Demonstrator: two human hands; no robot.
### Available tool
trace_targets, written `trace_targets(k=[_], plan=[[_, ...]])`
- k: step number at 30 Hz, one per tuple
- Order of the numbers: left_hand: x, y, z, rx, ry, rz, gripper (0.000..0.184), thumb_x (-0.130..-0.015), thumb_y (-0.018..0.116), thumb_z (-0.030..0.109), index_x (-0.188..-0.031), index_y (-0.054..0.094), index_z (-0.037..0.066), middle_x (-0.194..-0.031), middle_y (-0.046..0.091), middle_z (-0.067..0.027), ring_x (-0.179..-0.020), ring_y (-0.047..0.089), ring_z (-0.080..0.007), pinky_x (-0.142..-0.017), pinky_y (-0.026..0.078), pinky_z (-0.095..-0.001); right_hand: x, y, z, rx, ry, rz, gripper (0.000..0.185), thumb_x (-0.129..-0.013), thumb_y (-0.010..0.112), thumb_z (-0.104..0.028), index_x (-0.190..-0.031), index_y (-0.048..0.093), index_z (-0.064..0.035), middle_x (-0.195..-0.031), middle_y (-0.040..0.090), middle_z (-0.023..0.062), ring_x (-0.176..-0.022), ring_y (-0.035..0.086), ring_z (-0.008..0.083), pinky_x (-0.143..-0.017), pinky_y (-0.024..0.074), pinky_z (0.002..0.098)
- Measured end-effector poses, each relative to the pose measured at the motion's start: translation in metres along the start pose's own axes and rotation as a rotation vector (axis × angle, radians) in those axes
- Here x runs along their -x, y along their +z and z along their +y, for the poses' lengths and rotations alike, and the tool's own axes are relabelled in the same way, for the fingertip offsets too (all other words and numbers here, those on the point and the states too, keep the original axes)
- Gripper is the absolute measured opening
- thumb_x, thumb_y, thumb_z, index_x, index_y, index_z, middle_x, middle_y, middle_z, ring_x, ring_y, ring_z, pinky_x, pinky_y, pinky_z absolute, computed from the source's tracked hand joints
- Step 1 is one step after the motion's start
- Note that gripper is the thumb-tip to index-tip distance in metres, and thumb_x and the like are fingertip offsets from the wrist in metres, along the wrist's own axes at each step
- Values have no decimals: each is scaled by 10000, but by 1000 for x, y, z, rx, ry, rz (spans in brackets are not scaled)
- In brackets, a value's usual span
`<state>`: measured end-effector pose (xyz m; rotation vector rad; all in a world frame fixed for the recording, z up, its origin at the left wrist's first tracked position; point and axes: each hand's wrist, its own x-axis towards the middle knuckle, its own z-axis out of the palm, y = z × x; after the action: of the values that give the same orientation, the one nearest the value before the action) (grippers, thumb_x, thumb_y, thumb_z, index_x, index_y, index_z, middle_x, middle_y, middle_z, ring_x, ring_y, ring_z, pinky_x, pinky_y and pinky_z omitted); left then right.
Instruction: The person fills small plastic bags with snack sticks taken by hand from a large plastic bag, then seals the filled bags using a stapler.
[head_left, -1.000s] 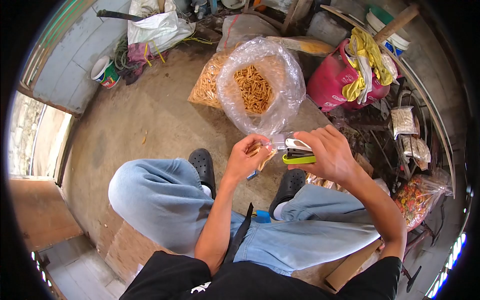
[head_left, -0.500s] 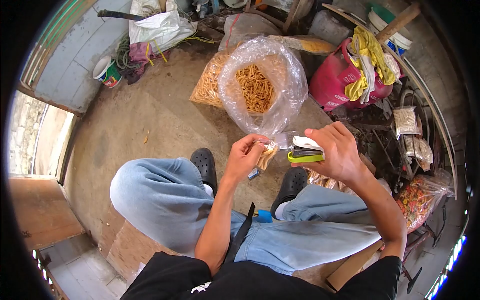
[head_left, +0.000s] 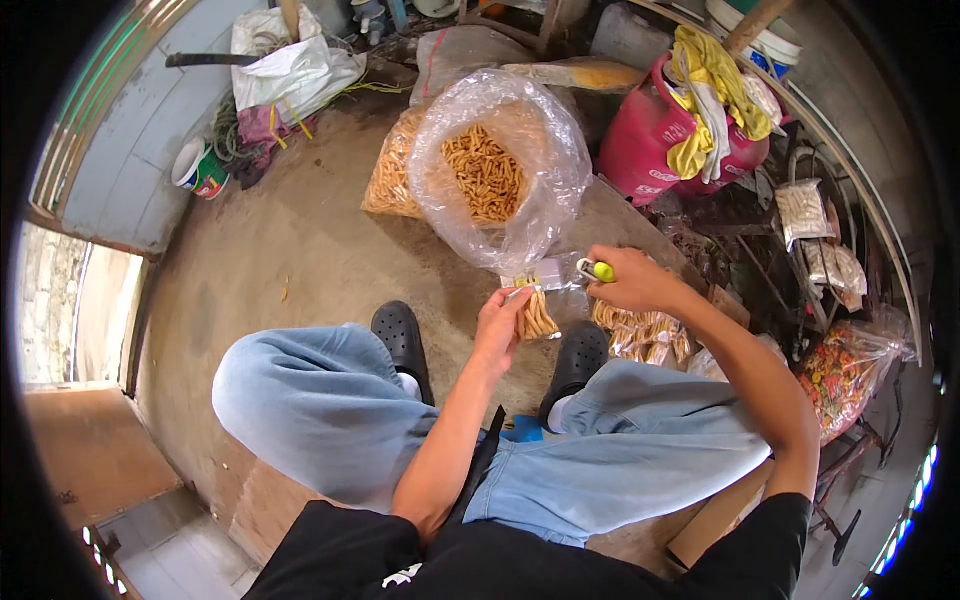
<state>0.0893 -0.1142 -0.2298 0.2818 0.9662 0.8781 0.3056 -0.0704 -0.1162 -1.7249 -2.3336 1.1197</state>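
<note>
My left hand (head_left: pixel 497 325) pinches the top of a small clear packet of snack sticks (head_left: pixel 538 316), which hangs between my feet. In my right hand (head_left: pixel 628 279) is a green and white stapler (head_left: pixel 598 270), held just right of the packet and apart from it. A small pale box (head_left: pixel 545 273) lies beyond my left fingers. Behind it stands a large open plastic bag (head_left: pixel 570 150) holding brown snack sticks (head_left: pixel 485 175). Several filled packets (head_left: pixel 640 333) lie on the floor below my right hand.
Pink gas cylinders (head_left: pixel 645 135) with yellow cloth (head_left: pixel 695 100) stand at the back right. A bag of colourful snacks (head_left: pixel 850 380) lies at the right. A white bucket (head_left: pixel 200 168) and a white sack (head_left: pixel 295 75) are at the back left.
The stapler has turned in my right hand, so its end now points forward. My left hand has moved slightly forward, and the packet now hangs with its sticks showing. The view has shifted a little.
</note>
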Motion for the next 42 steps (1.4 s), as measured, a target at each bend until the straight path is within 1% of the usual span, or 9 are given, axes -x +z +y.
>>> trace_targets(k=[4, 9, 14, 16, 22, 28, 31, 34, 42], plan=[[-5, -4, -5, 118, 71, 38, 189, -902, 626, 192, -1019, 521, 87, -900, 623, -24, -788, 626, -108, -621, 525, -262, -15, 51, 36, -366, 57, -53, 511, -744, 744, -351, -1102, 573, -28, -852, 648, 134, -805, 616, 270, -703, 476, 375], [-8, 2, -12, 248, 105, -18, 164, -912, 615, 178, -1017, 522, 93, -924, 618, -14, -821, 619, -110, -664, 528, -256, -16, 85, 29, -547, 211, -189, 531, -725, 798, -347, -1101, 579, -42, -701, 569, 6, -544, 515, 96, -489, 425, 243], [-5, -2, -6, 105, 97, 12, 236, -904, 624, 173, -1107, 536, 90, -1012, 628, -29, -936, 598, -114, -792, 502, -241, -23, 95, 39, -736, 167, -119, 427, -764, 748, -298, -1080, 598, -53, -666, 593, 31, -530, 552, 100, -470, 444, 245], [-5, 0, -3, 81, 89, 41, 242, -904, 621, 172, -1114, 536, 86, -1048, 624, -40, -965, 601, -132, -797, 520, -253, -28, 93, 64, -820, 247, -37, 264, -772, 711, -177, -981, 615, -48, -664, 597, 20, -525, 545, 93, -470, 448, 238], [-8, 1, -10, 79, 40, 48, 274, -898, 622, 167, -1128, 531, 48, -1061, 634, -69, -911, 617, -130, -741, 533, -236, -24, 84, 159, -711, 341, -29, 169, -753, 679, -137, -888, 638, -44, -668, 625, 45, -491, 552, 119, -445, 461, 266], [-11, -9, -6, 80, 40, 170, 260, -904, 611, 182, -1125, 538, 67, -1040, 638, -55, -868, 622, -114, -680, 535, -228, -16, 78, 239, -431, 849, 8, 130, -775, 610, -92, -815, 639, 28, -690, 644, 102, -475, 574, 178, -384, 447, 356], [-12, -13, -3, 99, 44, 208, 242, -912, 600, 195, -1120, 540, 87, -1033, 640, -42, -860, 619, -105, -666, 531, -225, -15, 89, 265, -765, 942, 231, 134, -800, 572, -119, -768, 610, 6, -628, 605, 91, -471, 561, 194, -389, 438, 364], [-7, -14, 0, 101, 50, 227, 226, -915, 594, 206, -1107, 543, 99, -1029, 643, -35, -856, 620, -100, -665, 528, -224, -11, 123, 281, -1661, 1112, 393, 192, -842, 509, -185, -685, 503, -74, -555, 493, 66, -466, 490, 212, -461, 446, 367], [-7, -23, 2, 88, 70, 223, 215, -916, 592, 211, -1093, 543, 99, -1026, 644, -36, -840, 624, -100, -666, 526, -228, -8, 171, 273, -1999, 1203, 619, 244, -857, 534, -248, -682, 520, -79, -583, 497, 79, -498, 490, 241, -461, 437, 372]])
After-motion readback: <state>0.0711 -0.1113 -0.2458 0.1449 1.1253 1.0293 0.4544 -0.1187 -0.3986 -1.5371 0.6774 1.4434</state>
